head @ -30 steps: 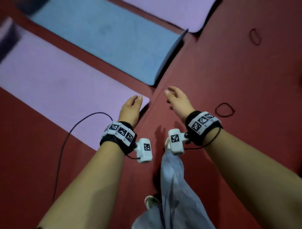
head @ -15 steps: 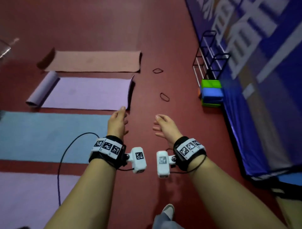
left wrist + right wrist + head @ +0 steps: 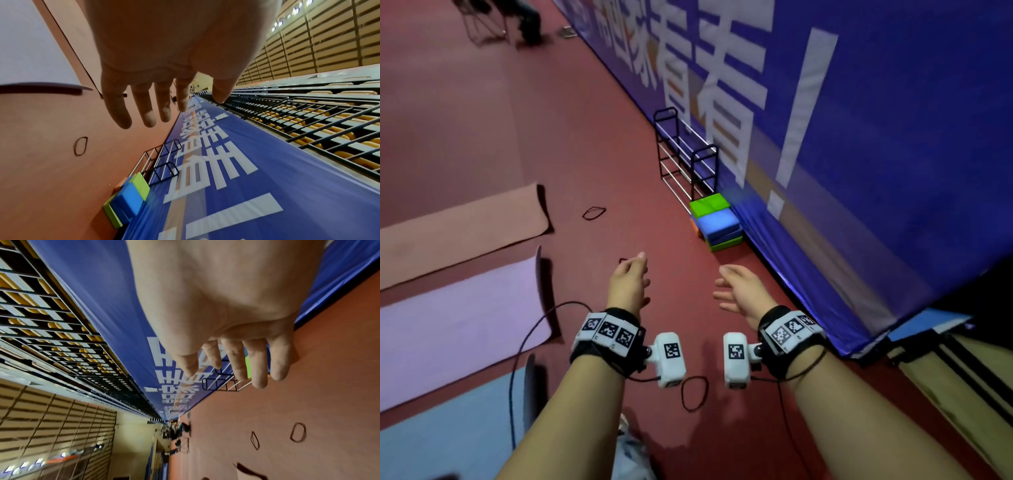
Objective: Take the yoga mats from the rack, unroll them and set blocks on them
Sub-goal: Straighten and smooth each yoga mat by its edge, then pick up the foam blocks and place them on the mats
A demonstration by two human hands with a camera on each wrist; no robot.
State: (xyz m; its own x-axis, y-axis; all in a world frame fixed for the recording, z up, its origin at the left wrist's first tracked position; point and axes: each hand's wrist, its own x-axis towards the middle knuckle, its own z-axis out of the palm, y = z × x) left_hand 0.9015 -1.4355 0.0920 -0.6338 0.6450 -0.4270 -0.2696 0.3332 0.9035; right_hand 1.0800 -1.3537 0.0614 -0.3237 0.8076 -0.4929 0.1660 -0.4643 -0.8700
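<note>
A stack of green and blue yoga blocks (image 3: 717, 223) sits on the red floor beside an empty black wire rack (image 3: 686, 156), against the blue banner. The blocks (image 3: 129, 197) also show low in the left wrist view. Three mats lie unrolled at my left: a brown mat (image 3: 462, 228), a lilac mat (image 3: 455, 322) and a blue mat (image 3: 445, 431). My left hand (image 3: 628, 281) and right hand (image 3: 738, 291) hover in front of me, both empty with fingers loosely spread, short of the blocks.
A tall blue banner (image 3: 859, 137) walls off the right side. Black elastic loops lie on the floor (image 3: 594, 213), (image 3: 694, 394). A black cable (image 3: 530, 339) trails across the lilac mat's corner. Chairs (image 3: 486, 24) stand far back left. Open red floor lies ahead.
The view has swung right from the mats toward the rack and blocks, which are now nearer. Both hands stay empty and open out in front.
</note>
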